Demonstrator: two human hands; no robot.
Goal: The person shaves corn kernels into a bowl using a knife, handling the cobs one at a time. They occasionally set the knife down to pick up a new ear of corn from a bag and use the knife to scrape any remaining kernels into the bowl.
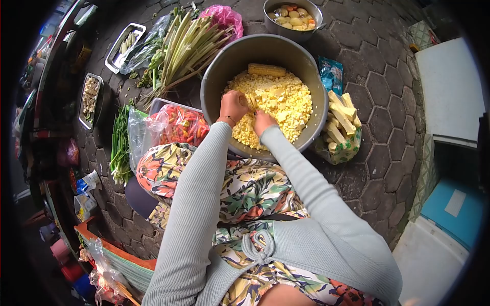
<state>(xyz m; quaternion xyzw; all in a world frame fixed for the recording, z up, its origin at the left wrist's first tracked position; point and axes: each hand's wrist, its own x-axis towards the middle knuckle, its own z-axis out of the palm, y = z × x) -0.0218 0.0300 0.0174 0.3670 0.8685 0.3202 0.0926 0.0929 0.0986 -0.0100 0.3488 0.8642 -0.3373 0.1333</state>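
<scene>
A large grey pot (pixel 317 109) stands before me, partly filled with loose yellow corn kernels (pixel 288 104). One whole corn cob (pixel 267 70) lies on the kernels near the far wall. Both of my hands are inside the pot, close together just above the corn. My left hand (pixel 235 106) has its fingers curled, and what they hold is hidden. Just right of it and a little nearer to me, my right hand (pixel 264 122) is bent inward with closed fingers; anything in its grip is too small to make out.
Right of the pot, bare cobs (pixel 341 118) fill a bag beside a blue packet (pixel 331 75). A bowl of peeled vegetables (pixel 293 33) stands behind. Leftward are lemongrass stalks (pixel 190 46), red chillies (pixel 181 125), green onions (pixel 120 148) and metal trays (pixel 109 61).
</scene>
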